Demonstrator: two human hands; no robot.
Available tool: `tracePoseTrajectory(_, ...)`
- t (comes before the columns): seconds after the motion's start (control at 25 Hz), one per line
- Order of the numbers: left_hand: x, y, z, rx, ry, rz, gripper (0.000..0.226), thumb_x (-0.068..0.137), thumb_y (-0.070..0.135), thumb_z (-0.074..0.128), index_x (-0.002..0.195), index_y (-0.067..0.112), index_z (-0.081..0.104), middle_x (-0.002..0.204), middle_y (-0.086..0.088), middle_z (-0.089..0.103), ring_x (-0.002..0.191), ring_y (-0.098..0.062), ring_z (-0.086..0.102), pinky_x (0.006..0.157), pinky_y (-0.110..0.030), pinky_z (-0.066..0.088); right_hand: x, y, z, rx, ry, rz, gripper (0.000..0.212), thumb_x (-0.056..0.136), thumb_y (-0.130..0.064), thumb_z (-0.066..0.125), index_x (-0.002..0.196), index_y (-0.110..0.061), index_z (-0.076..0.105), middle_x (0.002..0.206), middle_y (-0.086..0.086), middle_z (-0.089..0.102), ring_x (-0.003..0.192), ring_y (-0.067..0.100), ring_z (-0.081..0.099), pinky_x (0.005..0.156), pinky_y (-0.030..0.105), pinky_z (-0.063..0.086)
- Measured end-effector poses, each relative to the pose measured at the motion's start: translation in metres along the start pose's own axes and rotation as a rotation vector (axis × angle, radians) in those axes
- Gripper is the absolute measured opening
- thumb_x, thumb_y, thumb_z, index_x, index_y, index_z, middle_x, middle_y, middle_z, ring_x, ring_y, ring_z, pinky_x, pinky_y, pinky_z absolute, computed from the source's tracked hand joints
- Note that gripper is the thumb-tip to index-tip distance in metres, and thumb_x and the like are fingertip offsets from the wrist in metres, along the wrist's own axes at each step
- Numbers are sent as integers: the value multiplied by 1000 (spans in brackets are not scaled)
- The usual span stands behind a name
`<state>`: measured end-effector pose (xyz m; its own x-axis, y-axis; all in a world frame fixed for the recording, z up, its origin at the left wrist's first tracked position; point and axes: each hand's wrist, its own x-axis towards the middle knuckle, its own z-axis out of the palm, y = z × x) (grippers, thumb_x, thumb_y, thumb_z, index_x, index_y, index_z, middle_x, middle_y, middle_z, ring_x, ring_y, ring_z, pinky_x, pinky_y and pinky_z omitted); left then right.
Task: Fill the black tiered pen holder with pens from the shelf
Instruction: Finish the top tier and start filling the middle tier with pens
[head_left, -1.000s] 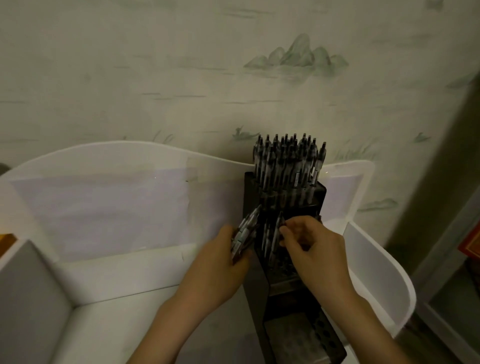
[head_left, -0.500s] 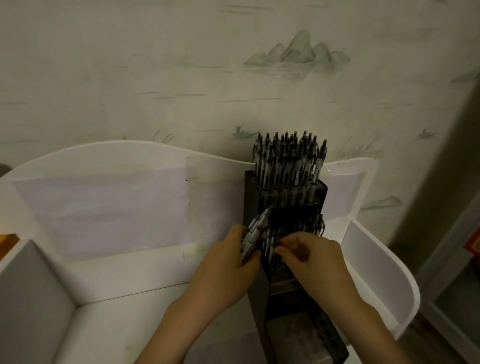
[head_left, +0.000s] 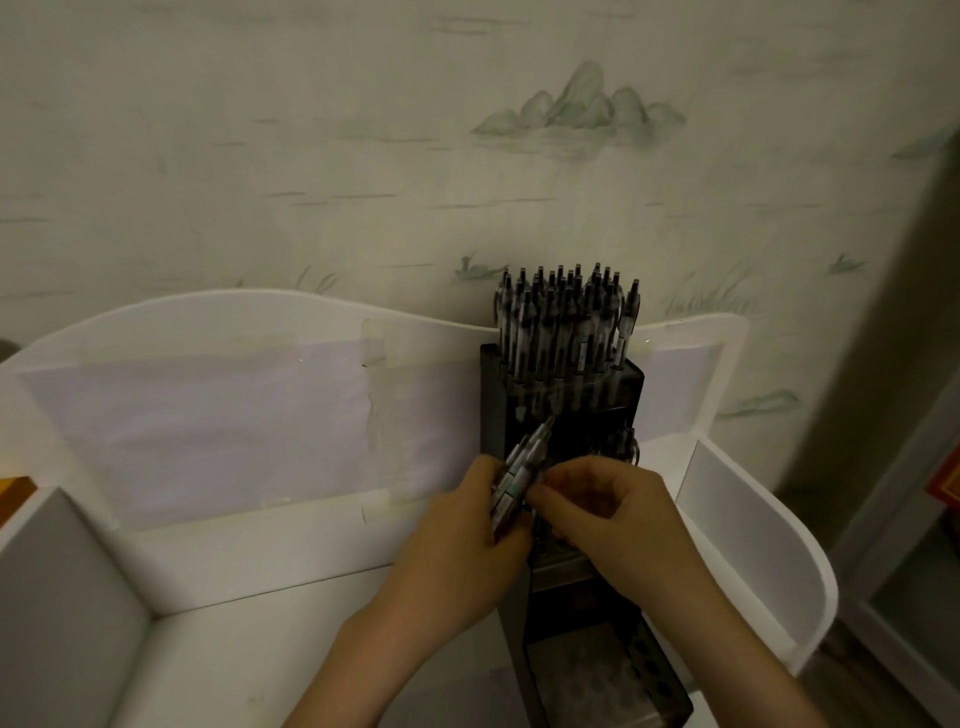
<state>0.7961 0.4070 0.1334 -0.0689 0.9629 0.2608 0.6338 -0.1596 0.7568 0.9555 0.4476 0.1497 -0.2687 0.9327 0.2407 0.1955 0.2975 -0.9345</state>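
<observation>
On the white shelf (head_left: 260, 561), left hand (head_left: 462, 561) grips pens (head_left: 519, 478); right hand (head_left: 618, 525) pinches 1, holder (head_left: 597, 670) partly hidden.

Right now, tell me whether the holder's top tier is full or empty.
Full, or nearly: the top tier of the black pen holder is packed with upright pens.

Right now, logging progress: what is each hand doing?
Left hand: grips a bundle of pens.
Right hand: fingers curled at the bundle, pinching a pen.
</observation>
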Motion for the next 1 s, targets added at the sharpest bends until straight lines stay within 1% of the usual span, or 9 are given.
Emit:
tracePoseTrajectory(0.16,0,2,2,-14,-16,-3,16,87,26,60,93,31,46,75,5,63,62,-6,59,55,-32,49,1,1,-1,81,-48,60,7,83,-24,73,80,-29,77,72,-7,74,65,5,68,61,14,51)
tracePoseTrajectory(0.32,4,6,1,-45,-9,29,15,87,26,61,89,29,46,73,6,61,57,-3,56,47,-17,40,6,-1,-2,195,-22,59,7,85,-18,71,86,-20,77,80,-2,76,77,16,72,71,26,59)
tracePoseTrajectory(0.44,8,7,-2,-38,-3,45,14,86,20,60,88,27,48,72,8,60,57,0,54,47,-12,39,6,-5,-2,250,-11,40,9,87,-16,68,87,-19,76,83,-1,76,79,17,73,71,24,59)
tracePoseTrajectory(0.56,7,5,-7,-13,1,40,11,87,17,57,87,25,50,66,9,56,52,1,50,45,-12,36,13,-12,-12,422,98,69,9,90,-9,64,91,-10,73,82,7,76,76,24,74,64,24,59)
tracePoseTrajectory(0.64,7,1,-10,-15,11,25,10,88,16,56,86,24,50,61,9,53,50,2,49,45,-12,34,19,-17,-26,474,216,17,9,90,-6,63,89,-9,72,79,9,76,71,26,74,62,25,58)
tracePoseTrajectory(0.72,6,-2,-12,-18,24,15,12,90,14,55,85,23,50,61,10,51,51,3,48,46,-11,34,21,-18,-38,350,309,-126,11,90,-7,65,87,-14,72,77,2,76,69,20,73,63,21,57)
tracePoseTrajectory(0.8,5,-4,-14,-12,34,18,12,91,13,55,84,21,49,62,10,50,51,3,47,47,-11,35,18,-14,-41,92,352,-248,10,89,-14,67,87,-24,71,77,-8,74,70,9,72,67,15,55)
tracePoseTrajectory(0.88,5,-4,-15,-2,35,18,13,91,14,55,83,22,48,61,10,51,51,3,48,47,-12,35,14,-4,-35,-126,343,-293,7,87,-22,68,91,-28,70,77,-15,72,74,3,69,70,12,53)
tracePoseTrajectory(1.0,6,-3,-16,-11,24,18,18,91,13,54,80,25,46,61,19,54,49,5,47,45,-9,33,13,10,-25,-248,306,-315,8,88,-24,68,95,-29,68,82,-20,69,78,-1,66,70,7,50)
